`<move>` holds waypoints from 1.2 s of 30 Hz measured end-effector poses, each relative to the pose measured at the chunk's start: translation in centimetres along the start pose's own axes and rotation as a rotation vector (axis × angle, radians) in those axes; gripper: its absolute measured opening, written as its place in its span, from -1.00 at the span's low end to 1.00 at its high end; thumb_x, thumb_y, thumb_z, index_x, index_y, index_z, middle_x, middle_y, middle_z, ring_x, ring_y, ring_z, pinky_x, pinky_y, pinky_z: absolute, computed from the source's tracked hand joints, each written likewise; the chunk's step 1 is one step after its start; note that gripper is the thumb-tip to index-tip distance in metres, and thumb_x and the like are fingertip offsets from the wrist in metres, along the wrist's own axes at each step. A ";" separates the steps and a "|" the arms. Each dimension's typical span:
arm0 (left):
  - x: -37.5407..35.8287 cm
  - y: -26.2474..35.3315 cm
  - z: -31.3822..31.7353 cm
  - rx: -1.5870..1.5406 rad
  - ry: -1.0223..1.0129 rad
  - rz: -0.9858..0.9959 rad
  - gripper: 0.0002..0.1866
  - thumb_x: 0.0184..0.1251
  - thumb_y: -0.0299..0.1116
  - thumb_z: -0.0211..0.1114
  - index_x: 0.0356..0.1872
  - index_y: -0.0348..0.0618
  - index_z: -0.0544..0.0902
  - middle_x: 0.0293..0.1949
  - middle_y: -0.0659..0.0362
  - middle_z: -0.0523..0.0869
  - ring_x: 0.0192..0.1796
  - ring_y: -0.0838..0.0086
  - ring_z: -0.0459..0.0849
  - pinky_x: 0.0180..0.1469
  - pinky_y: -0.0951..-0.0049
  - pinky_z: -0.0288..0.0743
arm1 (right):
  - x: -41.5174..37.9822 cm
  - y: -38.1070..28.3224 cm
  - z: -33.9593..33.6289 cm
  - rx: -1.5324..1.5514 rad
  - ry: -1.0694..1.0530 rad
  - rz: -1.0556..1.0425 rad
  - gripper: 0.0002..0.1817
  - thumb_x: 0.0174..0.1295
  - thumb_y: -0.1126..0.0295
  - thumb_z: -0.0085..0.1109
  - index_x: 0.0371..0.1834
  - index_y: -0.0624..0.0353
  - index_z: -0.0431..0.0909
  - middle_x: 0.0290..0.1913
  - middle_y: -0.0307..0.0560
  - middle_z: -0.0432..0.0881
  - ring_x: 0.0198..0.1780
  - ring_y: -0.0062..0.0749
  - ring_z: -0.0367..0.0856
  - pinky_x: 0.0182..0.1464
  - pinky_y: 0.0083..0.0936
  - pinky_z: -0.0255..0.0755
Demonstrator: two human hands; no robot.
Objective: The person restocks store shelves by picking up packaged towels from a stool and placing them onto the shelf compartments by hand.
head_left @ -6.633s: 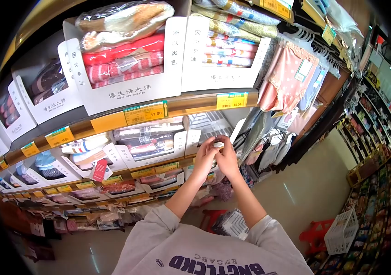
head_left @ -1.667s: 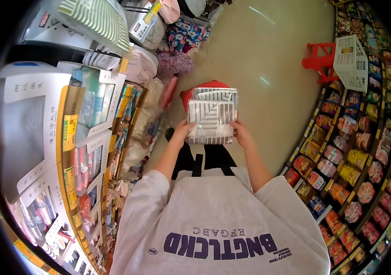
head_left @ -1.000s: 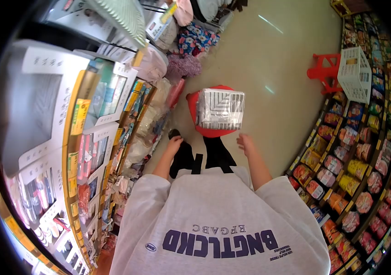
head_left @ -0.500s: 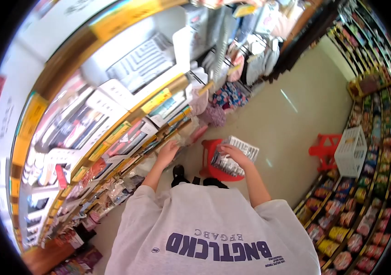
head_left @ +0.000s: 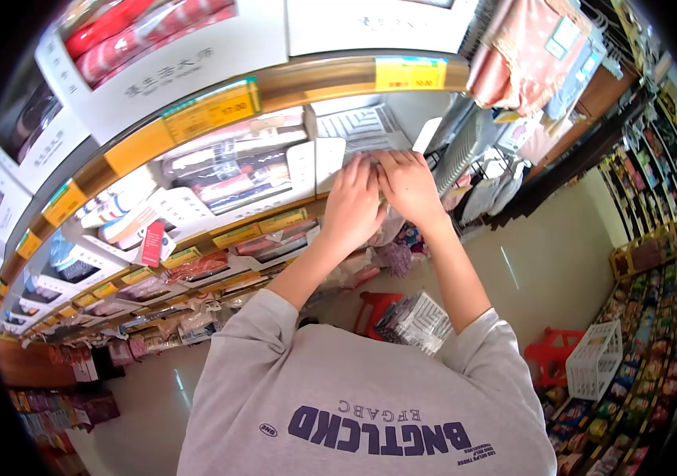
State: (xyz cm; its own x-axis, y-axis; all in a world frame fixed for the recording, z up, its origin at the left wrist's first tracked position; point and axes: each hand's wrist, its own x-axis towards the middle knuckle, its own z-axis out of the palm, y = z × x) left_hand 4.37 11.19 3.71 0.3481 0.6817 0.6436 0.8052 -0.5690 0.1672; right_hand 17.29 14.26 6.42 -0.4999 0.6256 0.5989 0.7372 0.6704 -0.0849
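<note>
Both my left hand (head_left: 352,198) and my right hand (head_left: 408,186) are raised side by side at the front of a white display box (head_left: 330,163) on the shelf. Their fingers are bent and close together, the two hands touching or nearly so. I cannot tell what they grip, since the backs of the hands cover it. Inside the box, just beyond the fingertips, lies a grey-and-white striped package (head_left: 360,123). Below my right forearm, a pile of similar patterned packages (head_left: 418,324) rests on a red stool (head_left: 372,311).
White boxes of folded textiles (head_left: 235,178) line the shelf to the left, with yellow price tags (head_left: 213,109) along its edge. Hanging cloths (head_left: 525,59) are at upper right. Across the aisle stand a white basket (head_left: 594,361), another red stool (head_left: 551,355) and shelves of packaged goods (head_left: 648,341).
My right hand has left the pile on the stool and gone up to the shelf box. My left hand has risen from the lower shelf beside it. The view has tilted up toward the shelf.
</note>
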 end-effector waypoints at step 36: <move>-1.1 -0.4 -0.7 0.078 -0.235 0.076 -0.39 -0.11 -0.18 0.29 -0.07 -0.43 0.36 -0.04 -0.13 0.32 0.00 0.16 0.31 0.09 0.31 0.17 | 2.4 1.6 1.9 -0.230 -0.571 0.134 -0.77 -0.12 0.28 -0.02 -0.39 0.04 0.55 -0.35 -0.10 0.58 -0.22 -0.10 0.50 -0.08 -0.17 0.22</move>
State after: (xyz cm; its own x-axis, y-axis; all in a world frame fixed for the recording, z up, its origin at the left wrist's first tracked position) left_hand 3.32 10.36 3.48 0.5039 0.7317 0.4590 0.8039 -0.5916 0.0606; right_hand 16.36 17.57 6.17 -0.5137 0.8552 0.0695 0.8573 0.5083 0.0822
